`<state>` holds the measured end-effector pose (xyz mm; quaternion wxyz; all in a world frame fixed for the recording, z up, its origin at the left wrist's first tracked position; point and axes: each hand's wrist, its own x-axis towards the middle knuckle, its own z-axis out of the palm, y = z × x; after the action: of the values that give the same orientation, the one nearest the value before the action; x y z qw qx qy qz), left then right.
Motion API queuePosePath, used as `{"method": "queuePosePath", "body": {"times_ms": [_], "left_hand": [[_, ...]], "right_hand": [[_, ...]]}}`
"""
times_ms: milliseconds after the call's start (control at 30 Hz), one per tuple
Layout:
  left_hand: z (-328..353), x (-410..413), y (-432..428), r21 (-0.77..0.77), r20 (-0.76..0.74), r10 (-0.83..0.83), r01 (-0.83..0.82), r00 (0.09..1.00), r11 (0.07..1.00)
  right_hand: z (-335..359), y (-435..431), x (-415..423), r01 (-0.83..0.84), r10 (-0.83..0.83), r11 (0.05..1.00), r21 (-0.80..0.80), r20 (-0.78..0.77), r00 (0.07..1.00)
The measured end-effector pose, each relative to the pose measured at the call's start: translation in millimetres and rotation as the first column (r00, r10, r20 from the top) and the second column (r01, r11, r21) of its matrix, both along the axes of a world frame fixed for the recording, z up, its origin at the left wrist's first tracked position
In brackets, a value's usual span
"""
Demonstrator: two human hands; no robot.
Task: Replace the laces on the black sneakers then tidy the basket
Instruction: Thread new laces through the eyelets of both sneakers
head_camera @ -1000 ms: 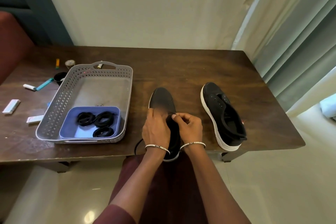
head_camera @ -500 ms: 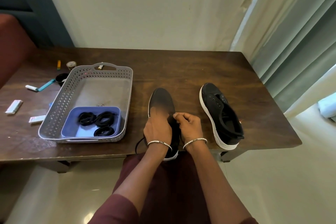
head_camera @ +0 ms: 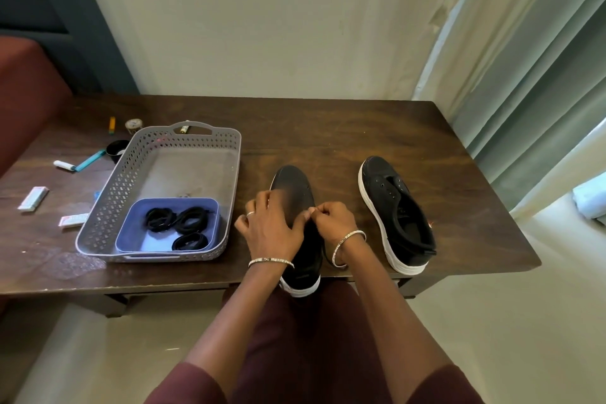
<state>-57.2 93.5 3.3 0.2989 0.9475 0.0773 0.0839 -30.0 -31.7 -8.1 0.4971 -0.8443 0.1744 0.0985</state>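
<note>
A black sneaker (head_camera: 292, 185) with a white sole lies toe-away at the table's front edge. My left hand (head_camera: 270, 226) rests over its middle and grips it. My right hand (head_camera: 331, 218) pinches a black lace at the sneaker's right eyelets; the lace hangs down by my wrist. The second black sneaker (head_camera: 395, 211), unlaced, lies to the right. A grey perforated basket (head_camera: 131, 174) sits to the left and holds a blue tray (head_camera: 131, 233) with three coiled black laces (head_camera: 182, 223).
Small items lie left of the basket on the wooden table (head_camera: 328, 128): a blue-handled tool (head_camera: 78, 164), white packets (head_camera: 32, 198), a black cup (head_camera: 116, 149), a small round item (head_camera: 133, 125). A wall stands behind, curtains at the right.
My left hand has spread wider over the sneaker and shifted left. My right hand stays pinched at the eyelets, and the lace now hangs on the right side.
</note>
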Motion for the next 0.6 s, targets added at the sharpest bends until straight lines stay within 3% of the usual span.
{"method": "queuePosePath", "body": {"times_ms": [133,267,367,467,600], "left_hand": [[-13.1,-21.4,-6.0,-0.021,-0.097,0.144,-0.146,0.985,0.989],[-16.1,-26.9,-8.6,-0.035,-0.115,0.285,-0.291,0.951,0.956],[-17.0,-28.0,-9.5,-0.022,-0.11,0.312,-0.316,0.944,0.949],[-18.2,-29.9,-9.6,-0.022,-0.086,0.306,-0.309,0.948,0.951],[-20.6,-29.3,-8.3,-0.04,-0.033,0.212,-0.214,0.977,0.976]], "right_hand": [[7.3,0.7,7.3,-0.033,0.043,0.997,0.077,-0.135,0.99],[14.4,-0.2,17.1,-0.015,0.022,0.999,0.048,-0.16,0.987],[21.7,-0.4,16.2,0.04,-0.029,0.998,0.054,-0.177,0.984],[30.1,-2.6,11.5,0.126,-0.098,0.979,0.157,-0.175,0.98],[51.3,-5.4,6.3,0.114,-0.084,0.941,0.319,-0.108,0.991]]}}
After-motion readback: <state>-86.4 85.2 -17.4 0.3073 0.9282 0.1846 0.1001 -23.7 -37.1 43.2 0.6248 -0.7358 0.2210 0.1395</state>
